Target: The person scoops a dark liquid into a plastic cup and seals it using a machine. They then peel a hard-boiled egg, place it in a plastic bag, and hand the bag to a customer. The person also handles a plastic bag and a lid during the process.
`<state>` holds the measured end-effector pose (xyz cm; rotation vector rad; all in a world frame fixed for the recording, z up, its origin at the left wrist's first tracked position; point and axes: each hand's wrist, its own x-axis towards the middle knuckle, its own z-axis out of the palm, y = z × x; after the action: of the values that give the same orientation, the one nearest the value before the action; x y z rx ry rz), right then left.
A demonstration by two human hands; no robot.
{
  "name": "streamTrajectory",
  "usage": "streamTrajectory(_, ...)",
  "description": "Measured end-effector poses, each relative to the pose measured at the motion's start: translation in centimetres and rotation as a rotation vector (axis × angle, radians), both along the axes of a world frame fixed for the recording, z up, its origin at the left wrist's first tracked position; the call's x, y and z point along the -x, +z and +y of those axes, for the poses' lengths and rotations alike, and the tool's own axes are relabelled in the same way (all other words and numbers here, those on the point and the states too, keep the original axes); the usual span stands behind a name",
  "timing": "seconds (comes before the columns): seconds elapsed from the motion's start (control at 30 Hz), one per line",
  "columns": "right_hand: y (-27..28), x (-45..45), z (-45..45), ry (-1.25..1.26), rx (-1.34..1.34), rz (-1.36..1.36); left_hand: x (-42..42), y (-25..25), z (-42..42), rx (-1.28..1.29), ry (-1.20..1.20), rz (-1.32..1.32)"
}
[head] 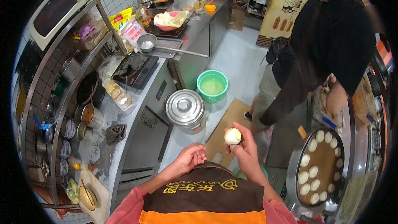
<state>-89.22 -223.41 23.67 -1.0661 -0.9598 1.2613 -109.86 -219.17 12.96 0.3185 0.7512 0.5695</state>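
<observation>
In my right hand [245, 149], raised in front of my apron, a small round pale object [232, 136], with a yellowish patch on its upper side, is held between thumb and fingers; it looks like an egg or a piece of dough. To its left is my left hand [193, 156], its fingers loosely curled, holding nothing that I can see. Below both hands lies the brown and orange apron [205, 193]. A wide round pan [321, 168] at the right holds several round pale dough pieces around its edge and at its near left.
A lidded steel pot [185, 107] and a green bucket of liquid [212, 86] stand on the floor ahead, beside a cardboard sheet [228, 124]. A co-worker in black [329, 37] bends over the right counter. The left counter [102, 155] bears pots, an induction cooker [135, 70] and a cloth [115, 133].
</observation>
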Motion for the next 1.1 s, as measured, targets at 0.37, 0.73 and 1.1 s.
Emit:
streamTrajectory(0.37,2.6,-6.3,9.2,0.179,-0.135,-0.04,-7.2,-1.2,7.6,-0.005,-0.045,-0.046)
streamTrajectory(0.73,13.7,-7.8,17.6,0.734,-0.644,0.508,-12.9,-4.4,18.1,0.144,-0.177,-0.151)
streamTrajectory(1.1,16.9,-9.8,31.3,0.99,-0.809,0.36,-12.6,-3.6,31.3,0.123,-0.038,-0.111)
